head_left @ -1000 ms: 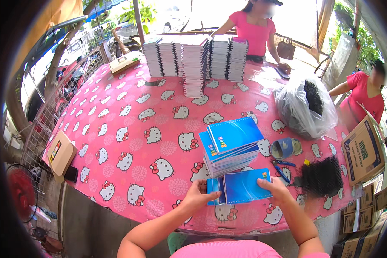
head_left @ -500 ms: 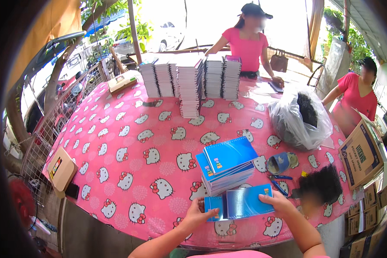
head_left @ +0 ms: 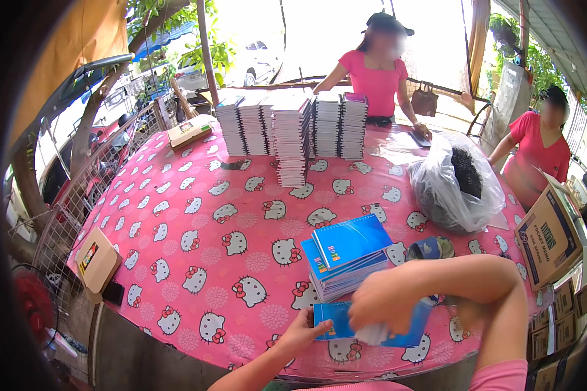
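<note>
My left hand (head_left: 304,331) grips the left end of a small blue spiral notebook (head_left: 332,319), thumb on its cover. Bent across from the right, my right arm brings my right hand (head_left: 386,306) over the notebooks, its fingers curled and partly blurred. White pages (head_left: 372,334) show just below it, and a second blue notebook (head_left: 411,331) sticks out on the right, apparently in its grip. Right behind my hands stands a stack of blue notebooks (head_left: 349,241). My right forearm hides most of the tools and black coils beside the stack.
Tall stacks of spiral notebooks (head_left: 290,140) stand at the back. To the right are a clear plastic bag of black coils (head_left: 460,186), a patterned blue roll-shaped thing (head_left: 430,247) and a cardboard box (head_left: 551,234). Another open box (head_left: 98,260) lies left. Two people stand beyond the table.
My right hand has left the notebook's right end and swung left over the notebooks, its elbow raised. White pages now show beneath it. My left hand keeps its hold.
</note>
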{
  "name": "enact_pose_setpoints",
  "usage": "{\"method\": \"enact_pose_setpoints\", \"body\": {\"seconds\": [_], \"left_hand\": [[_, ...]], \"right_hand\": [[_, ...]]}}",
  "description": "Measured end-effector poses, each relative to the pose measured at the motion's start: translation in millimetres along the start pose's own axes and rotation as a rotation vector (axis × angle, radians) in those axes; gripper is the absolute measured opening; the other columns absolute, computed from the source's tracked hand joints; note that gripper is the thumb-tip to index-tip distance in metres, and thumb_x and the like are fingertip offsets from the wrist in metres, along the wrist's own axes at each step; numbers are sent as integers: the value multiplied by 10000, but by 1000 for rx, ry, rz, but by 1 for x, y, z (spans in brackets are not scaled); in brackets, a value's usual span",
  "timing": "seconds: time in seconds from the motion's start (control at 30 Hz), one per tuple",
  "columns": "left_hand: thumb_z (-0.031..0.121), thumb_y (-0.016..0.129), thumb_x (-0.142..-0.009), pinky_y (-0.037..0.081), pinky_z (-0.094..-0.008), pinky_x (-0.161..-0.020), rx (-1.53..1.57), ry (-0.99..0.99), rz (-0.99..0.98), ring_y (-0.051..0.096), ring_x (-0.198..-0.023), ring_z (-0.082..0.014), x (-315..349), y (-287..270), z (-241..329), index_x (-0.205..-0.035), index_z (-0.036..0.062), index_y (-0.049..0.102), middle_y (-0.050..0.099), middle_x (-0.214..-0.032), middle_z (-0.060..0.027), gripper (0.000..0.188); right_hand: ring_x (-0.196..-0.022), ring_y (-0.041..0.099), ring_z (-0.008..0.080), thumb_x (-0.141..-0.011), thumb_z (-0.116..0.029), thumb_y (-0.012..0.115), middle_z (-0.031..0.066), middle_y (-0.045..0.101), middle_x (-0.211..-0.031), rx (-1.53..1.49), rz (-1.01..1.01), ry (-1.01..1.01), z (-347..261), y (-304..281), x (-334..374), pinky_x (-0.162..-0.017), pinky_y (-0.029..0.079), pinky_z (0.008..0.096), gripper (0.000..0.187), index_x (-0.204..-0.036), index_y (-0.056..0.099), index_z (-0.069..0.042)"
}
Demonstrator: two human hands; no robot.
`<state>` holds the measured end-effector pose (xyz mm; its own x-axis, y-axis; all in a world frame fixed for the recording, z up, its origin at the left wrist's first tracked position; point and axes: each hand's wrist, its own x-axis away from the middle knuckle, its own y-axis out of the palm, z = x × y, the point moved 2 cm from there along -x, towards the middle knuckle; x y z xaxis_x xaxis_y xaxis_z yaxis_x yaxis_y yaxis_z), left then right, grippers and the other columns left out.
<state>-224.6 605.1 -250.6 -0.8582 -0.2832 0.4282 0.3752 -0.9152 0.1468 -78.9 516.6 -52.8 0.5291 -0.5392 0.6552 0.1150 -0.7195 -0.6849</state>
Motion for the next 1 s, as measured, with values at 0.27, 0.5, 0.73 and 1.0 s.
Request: {"method": "enact_pose_setpoints", "body": {"seconds": [0.27,0.5,0.73,1.0], "left_hand": [[528,519,-922,438,-322,-934,521,-127,-58,537,-1099,-157,-7,-10,-21,-1341,27,372,534,-1232,-76,670],[546,480,-930,419,-320,-940,380,-120,-35,529,-1107,-153,15,6,19,-1349,49,391,532,-1241,-64,656],[463,490,-938,367,-359,-1002,362,-94,-52,473,-1178,-183,10,-1,1,-1397,43,319,488,-1290,-88,644],[489,493,-928,370,-347,-997,323,-44,10,453,-1202,-157,14,9,9,-1363,55,343,475,-1298,-70,632]], "right_hand": [[-987,618,315,-656,-187,688,134,653,-984,193,-192,-66,14,0,-101,-862,475,456,358,-986,652,-53],[-1135,535,265,-728,-223,713,101,555,-1247,373,948,144,-36,23,-11,-1010,390,428,536,-1227,563,-97],[-945,625,261,-804,-339,721,152,624,-1077,-644,1596,738,-7,132,24,-815,493,353,488,-1132,606,3],[-849,611,172,-775,-498,732,140,605,-1033,-1231,1493,800,2,176,-25,-713,507,301,707,-1164,567,69]]}}
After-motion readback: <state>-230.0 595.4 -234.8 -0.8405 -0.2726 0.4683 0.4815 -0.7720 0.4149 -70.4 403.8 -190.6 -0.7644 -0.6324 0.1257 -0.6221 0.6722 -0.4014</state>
